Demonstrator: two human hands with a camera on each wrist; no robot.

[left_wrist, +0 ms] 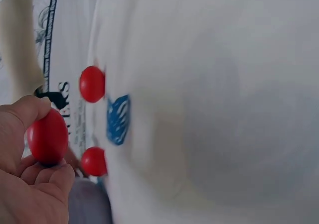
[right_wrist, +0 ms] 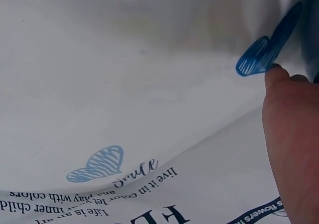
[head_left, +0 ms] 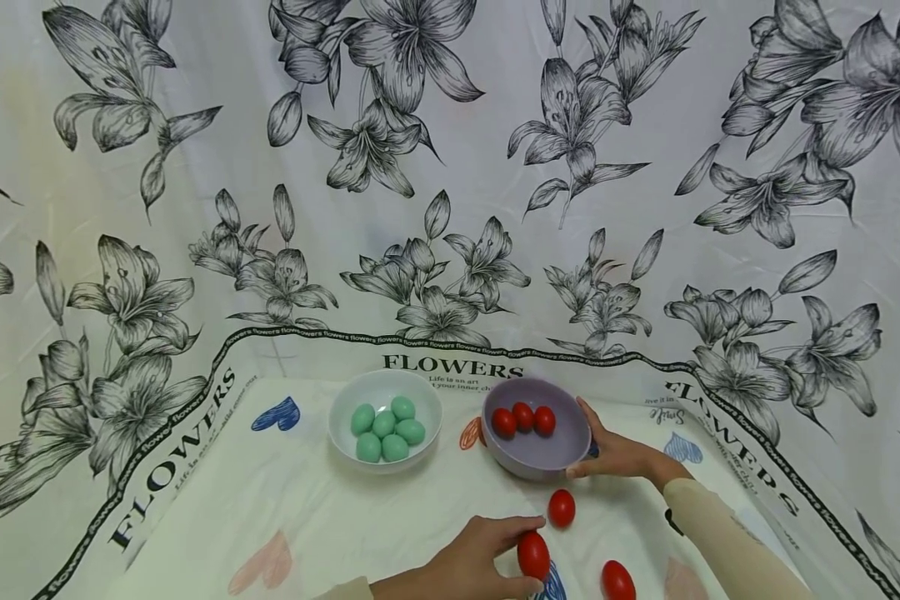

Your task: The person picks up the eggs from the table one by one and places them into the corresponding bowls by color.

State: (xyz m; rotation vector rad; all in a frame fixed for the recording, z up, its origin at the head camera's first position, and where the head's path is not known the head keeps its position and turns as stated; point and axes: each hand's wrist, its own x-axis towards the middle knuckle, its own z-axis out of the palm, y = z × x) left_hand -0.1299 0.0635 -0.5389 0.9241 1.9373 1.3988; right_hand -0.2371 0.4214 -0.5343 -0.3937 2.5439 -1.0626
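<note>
My left hand pinches a red egg between thumb and fingers, low over the front of the table. The left wrist view shows the same egg with the thumb on one side and fingertips on the other. On the right, my right hand grips the side of a purple bowl, fingers near the rim and thumb lower down. Three red eggs lie inside that bowl. Just in front of it rests another red egg, and one more lies at the bottom edge of the head view.
A white bowl holding several green eggs stands left of the purple bowl. White cloth printed with hearts and lettering covers the table. Behind it hangs a flower-printed curtain.
</note>
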